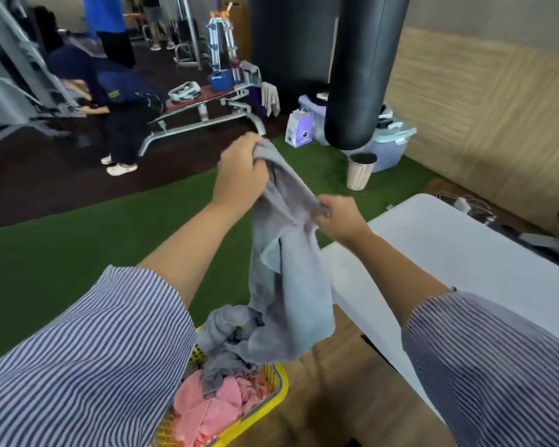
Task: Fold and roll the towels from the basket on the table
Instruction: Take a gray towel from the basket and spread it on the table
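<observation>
Left hand (239, 174): raised highest, fingers curled round the bunched top edge of a grey towel (288, 269).
Right hand (338, 219): lower and to the right of the left hand, pinching a fold of the same towel along its side edge.
Towel: hangs slack from both hands in the air, its lower end reaching down to the basket (276, 387) below the hands and touching the cloths there.
Basket: yellow, slotted wall, straight below the hands on a wood floor; it holds more grey cloth on top and pink cloths (207, 411) underneath, the grey spilling over the far rim.
Counter (459, 250): white, just right of the right hand; its near-left corner and long edge lie beside the hanging towel, and its top is bare in the part that shows.
Open room: green turf (62, 253) spreads left of and beyond the hands; a black punch bag (362, 75) hangs beyond the right hand, with a bin (360, 171) under it.
</observation>
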The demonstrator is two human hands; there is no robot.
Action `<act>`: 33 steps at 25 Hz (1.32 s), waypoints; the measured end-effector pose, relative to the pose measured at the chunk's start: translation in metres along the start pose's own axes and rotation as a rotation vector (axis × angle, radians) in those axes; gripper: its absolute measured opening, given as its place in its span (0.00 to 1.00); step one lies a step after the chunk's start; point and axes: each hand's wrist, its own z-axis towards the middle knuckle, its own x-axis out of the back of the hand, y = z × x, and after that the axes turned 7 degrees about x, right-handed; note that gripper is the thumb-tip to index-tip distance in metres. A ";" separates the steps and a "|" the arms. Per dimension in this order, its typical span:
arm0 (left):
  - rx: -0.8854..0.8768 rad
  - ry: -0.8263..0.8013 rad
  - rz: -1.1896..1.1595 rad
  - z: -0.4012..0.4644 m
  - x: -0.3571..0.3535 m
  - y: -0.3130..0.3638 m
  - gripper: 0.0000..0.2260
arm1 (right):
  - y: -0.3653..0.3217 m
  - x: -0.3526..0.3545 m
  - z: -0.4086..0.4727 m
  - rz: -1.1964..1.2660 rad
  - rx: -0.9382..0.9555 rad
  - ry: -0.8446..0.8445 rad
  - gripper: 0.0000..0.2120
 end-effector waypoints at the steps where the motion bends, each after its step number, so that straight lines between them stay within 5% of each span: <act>1: -0.029 0.079 -0.010 0.007 0.002 0.010 0.14 | 0.014 -0.002 -0.008 -0.038 -0.058 -0.022 0.13; 6: -0.046 0.426 0.058 0.036 0.017 0.021 0.14 | 0.082 0.017 -0.019 0.004 -0.282 -0.131 0.16; 10: 0.209 0.570 0.114 0.027 0.004 0.002 0.15 | 0.134 0.080 0.006 -0.145 -0.302 -0.308 0.15; 16: 0.391 0.367 0.346 -0.005 -0.025 -0.029 0.16 | 0.176 0.148 0.077 -0.058 -0.192 0.337 0.09; 24: 0.571 0.246 0.370 0.020 -0.084 -0.091 0.10 | 0.227 0.121 0.158 -0.078 -0.211 0.133 0.14; 33: 0.423 0.141 0.390 0.183 -0.148 -0.182 0.09 | 0.315 0.084 0.318 -0.230 -0.378 0.084 0.18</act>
